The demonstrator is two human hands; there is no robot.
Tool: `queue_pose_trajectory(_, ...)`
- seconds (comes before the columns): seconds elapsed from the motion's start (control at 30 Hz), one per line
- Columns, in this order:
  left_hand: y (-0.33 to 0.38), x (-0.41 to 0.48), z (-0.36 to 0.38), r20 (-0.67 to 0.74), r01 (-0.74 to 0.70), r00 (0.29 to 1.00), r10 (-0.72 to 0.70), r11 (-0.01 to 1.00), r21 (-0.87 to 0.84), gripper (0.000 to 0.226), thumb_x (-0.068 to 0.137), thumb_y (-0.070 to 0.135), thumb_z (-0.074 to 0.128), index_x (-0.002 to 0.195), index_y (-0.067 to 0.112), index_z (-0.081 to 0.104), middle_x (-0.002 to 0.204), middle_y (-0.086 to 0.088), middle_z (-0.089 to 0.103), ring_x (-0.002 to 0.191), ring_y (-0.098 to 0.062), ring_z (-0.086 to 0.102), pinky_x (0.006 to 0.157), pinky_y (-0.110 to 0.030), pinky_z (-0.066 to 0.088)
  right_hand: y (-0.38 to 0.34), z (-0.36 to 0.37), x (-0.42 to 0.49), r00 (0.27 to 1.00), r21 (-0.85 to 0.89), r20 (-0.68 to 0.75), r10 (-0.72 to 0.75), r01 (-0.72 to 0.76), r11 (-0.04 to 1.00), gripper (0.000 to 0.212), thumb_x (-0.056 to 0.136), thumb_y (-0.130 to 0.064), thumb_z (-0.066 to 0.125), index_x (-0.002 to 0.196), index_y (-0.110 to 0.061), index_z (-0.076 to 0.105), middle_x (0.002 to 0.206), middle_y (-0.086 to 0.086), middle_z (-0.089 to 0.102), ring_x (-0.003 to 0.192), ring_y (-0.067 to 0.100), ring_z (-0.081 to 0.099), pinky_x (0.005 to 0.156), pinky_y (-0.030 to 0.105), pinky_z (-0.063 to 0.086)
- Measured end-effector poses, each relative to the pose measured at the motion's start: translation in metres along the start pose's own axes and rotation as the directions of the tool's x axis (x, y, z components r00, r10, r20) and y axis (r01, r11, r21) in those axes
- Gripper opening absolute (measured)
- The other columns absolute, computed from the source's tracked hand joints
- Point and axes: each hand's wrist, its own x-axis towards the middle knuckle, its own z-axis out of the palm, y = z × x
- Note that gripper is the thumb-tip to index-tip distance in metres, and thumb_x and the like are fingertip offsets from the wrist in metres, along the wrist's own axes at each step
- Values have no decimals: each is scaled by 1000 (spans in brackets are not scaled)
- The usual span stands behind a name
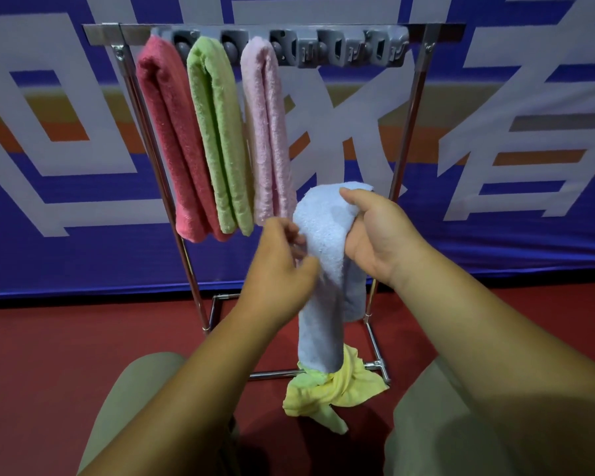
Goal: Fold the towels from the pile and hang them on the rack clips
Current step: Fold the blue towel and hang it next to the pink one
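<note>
Blue towel point(323, 235): held before the rack point(193, 269), draped over the right hand point(375, 231), which grips its top fold. The left hand point(279, 262) pinches one long edge. The lower end hangs down to the yellow towel point(334, 389), crumpled on the floor point(49, 355) at the rack's front right corner.

Rack holdings: 3 towels, red point(172, 132), green point(217, 132), pink point(268, 132). The clips point(344, 46) to their right are bare.

Risk: the fold is loose, so a slack pinch could let it open, or the tail could snag the yellow towel when lifted.

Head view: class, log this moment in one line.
right hand grips blue towel; left hand pinches edge; hung: red towel, green towel, pink towel; waiting: yellow towel
</note>
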Motion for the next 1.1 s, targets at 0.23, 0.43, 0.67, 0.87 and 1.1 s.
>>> queue_pose_trajectory(0.23,29,14,29,-8,-17,1000,19,976,219,90,85,32,84,151,13,27,140,-6,50,108,-20,63,82,-41,59,-24,25,-17,991,77,129,21,-31,997,62,115,-45,47,126,13,66,136,31,71,132,42,69,122,54,47)
queue_pose_trajectory(0.43,49,48,10,-152,-88,979,133,959,270,21,97,2,54,115,13,53,100,-5,64,79,-21,62,69,-46,54,-52,28,-24,992,138,121,-24,7,990,50,115,-24,37,153,7,46,150,32,61,139,48,61,120,61,46)
queue_pose_trajectory(0.67,102,85,-7,-37,-251,955,296,866,432,17,103,16,57,117,12,65,110,-2,66,96,-25,65,77,-37,49,-55,6,-3,985,-75,-171,-4,-9,997,39,115,-12,40,146,4,57,109,17,78,109,33,78,89,45,62)
queue_pose_trajectory(0.87,125,107,-10,35,-357,916,401,770,528,26,95,17,52,119,23,60,123,0,66,110,-28,62,75,-42,47,-75,3,-2,970,-888,-180,-163,-89,451,39,98,-48,67,109,-10,67,91,11,75,74,28,74,61,39,58)
queue_pose_trajectory(1.1,148,138,-27,17,-438,868,496,750,495,27,97,16,53,120,23,65,118,1,69,106,-23,65,84,-47,54,-125,26,13,902,-982,121,-414,170,83,18,92,-41,65,100,-26,59,104,3,64,90,27,65,77,50,57)
